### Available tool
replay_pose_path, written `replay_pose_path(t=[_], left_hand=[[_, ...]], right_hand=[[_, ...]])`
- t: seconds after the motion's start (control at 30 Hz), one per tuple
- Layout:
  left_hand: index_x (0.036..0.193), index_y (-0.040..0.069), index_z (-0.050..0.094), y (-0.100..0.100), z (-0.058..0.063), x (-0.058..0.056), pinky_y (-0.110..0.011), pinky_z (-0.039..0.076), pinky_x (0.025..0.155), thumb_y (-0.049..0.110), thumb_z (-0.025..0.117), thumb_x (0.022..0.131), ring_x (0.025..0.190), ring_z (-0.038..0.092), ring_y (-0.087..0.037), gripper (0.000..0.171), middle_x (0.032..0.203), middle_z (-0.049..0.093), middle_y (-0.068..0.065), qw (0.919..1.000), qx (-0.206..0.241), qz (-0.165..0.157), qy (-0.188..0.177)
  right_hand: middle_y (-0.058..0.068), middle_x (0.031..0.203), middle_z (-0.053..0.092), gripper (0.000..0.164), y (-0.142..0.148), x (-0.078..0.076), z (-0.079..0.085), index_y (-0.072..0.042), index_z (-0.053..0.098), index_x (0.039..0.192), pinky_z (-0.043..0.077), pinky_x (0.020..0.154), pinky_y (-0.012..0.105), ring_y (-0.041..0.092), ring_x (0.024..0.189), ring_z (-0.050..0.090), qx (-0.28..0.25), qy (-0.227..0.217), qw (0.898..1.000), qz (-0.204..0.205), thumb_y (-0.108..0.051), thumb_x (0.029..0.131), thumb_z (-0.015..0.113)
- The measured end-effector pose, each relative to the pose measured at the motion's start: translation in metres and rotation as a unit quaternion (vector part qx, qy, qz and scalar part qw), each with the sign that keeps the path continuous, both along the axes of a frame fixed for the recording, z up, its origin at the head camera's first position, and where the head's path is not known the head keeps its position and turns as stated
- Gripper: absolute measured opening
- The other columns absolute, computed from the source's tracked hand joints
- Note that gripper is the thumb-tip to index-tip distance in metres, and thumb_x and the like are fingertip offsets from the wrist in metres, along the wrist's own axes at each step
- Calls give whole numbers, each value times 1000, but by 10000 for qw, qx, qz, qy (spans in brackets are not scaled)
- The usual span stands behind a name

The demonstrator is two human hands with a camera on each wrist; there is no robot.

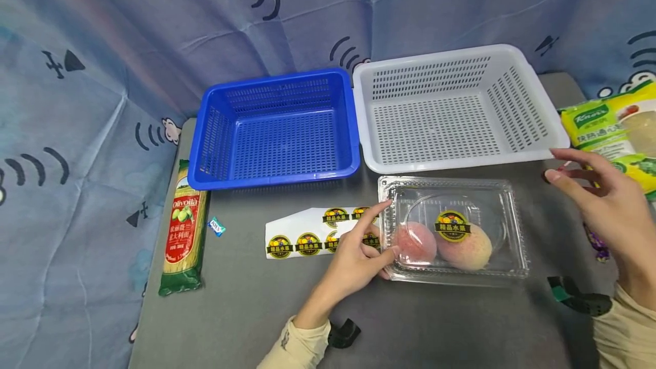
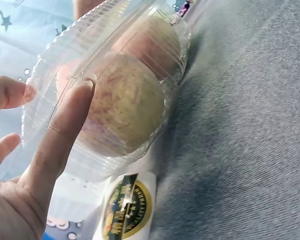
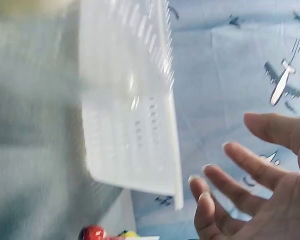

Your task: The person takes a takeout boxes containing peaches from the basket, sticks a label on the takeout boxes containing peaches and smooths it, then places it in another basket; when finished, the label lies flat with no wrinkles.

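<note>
A clear plastic fruit box (image 1: 499, 232) holds two peaches (image 1: 463, 246), with a round black-and-gold fruit sticker (image 1: 452, 226) on its lid. My left hand (image 1: 353, 258) holds the box by its left end, the thumb on the near rim and the index finger at the far corner. In the left wrist view, the thumb (image 2: 70, 120) lies against the box's rim beside a peach (image 2: 125, 105). Raised off to the right of the box, my right hand (image 1: 607, 192) holds nothing, its fingers spread and loosely bent. It is nearest the white basket's front corner.
A sheet of stickers (image 1: 294, 232) lies left of the box. Behind stand a blue basket (image 1: 277, 180) and a white basket (image 1: 461, 159). Spaghetti (image 1: 183, 226) and a small candy (image 1: 216, 226) lie left; a Knorr pasta bag (image 1: 597, 124) and a red lollipop (image 3: 94, 233) are right.
</note>
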State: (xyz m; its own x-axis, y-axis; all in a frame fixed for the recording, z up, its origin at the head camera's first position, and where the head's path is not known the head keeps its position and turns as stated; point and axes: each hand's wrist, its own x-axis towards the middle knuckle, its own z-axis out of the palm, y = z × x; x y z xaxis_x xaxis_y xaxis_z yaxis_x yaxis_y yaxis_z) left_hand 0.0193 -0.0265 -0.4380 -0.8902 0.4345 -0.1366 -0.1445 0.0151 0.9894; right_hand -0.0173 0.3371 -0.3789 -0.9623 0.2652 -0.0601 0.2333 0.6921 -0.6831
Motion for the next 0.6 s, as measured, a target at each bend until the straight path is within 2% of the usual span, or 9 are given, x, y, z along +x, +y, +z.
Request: replay_pose_path(t=[0.03,0.1,0.17,0.23,0.37,0.4,0.5,0.6], left_hand=[[159,42,41,-1,1,0,-56,62,59,-2,71,97,55,70,-5,82,109,53,-9,10000,-8,-10,10],[158,43,42,-3,3,0,-56,62,59,-2,71,97,56,71,-6,81,111,53,-10,10000,24,-63,-41],[158,45,42,-4,7,-1,-57,63,60,-2,70,98,57,72,-7,81,113,53,-10,9998,105,-137,-129],[157,46,42,-6,10,-1,-58,63,62,-3,69,99,58,72,-8,81,115,52,-11,9993,225,-232,-213],[158,43,42,-8,19,-3,-61,62,62,-4,69,99,58,72,-9,80,114,54,-12,9981,436,-373,-236],[158,42,43,-8,21,-4,-61,62,63,-4,69,99,59,72,-9,79,114,55,-12,9979,467,-400,-223],[158,38,44,-8,28,-7,-62,61,62,-4,69,98,59,73,-9,78,114,57,-13,9976,546,-396,-164],[159,35,44,-9,33,-10,-62,62,62,-4,69,98,59,73,-8,77,113,57,-14,9978,546,-365,-59]], right_hand=[[-21,128,43,56,4,-3,0,-11,47,160,36,73,8,-11,95,40,27,27,10000,49,-33,109,60],[-16,131,45,55,11,-10,-2,-14,48,160,35,66,5,-12,90,42,-16,41,9998,189,-31,109,60],[-17,133,46,55,17,-16,-6,-17,47,161,37,64,4,-15,87,44,11,15,9994,358,-31,109,60],[-24,124,47,57,23,-23,-10,-19,45,162,40,64,5,-16,83,46,20,-48,9987,516,-31,109,60],[-33,118,43,56,33,-35,-19,-19,46,162,41,61,13,-15,76,48,51,-119,9972,736,-30,109,61],[-33,121,45,54,35,-38,-22,-18,49,160,41,61,13,-15,77,49,38,-81,9968,792,-28,109,61],[-34,132,44,46,38,-44,-29,-11,58,153,40,69,6,-16,92,48,-66,242,9948,989,-19,108,63],[-36,133,45,37,39,-48,-33,-4,64,143,38,79,-2,-15,105,45,-259,563,9915,1146,-9,107,63]])
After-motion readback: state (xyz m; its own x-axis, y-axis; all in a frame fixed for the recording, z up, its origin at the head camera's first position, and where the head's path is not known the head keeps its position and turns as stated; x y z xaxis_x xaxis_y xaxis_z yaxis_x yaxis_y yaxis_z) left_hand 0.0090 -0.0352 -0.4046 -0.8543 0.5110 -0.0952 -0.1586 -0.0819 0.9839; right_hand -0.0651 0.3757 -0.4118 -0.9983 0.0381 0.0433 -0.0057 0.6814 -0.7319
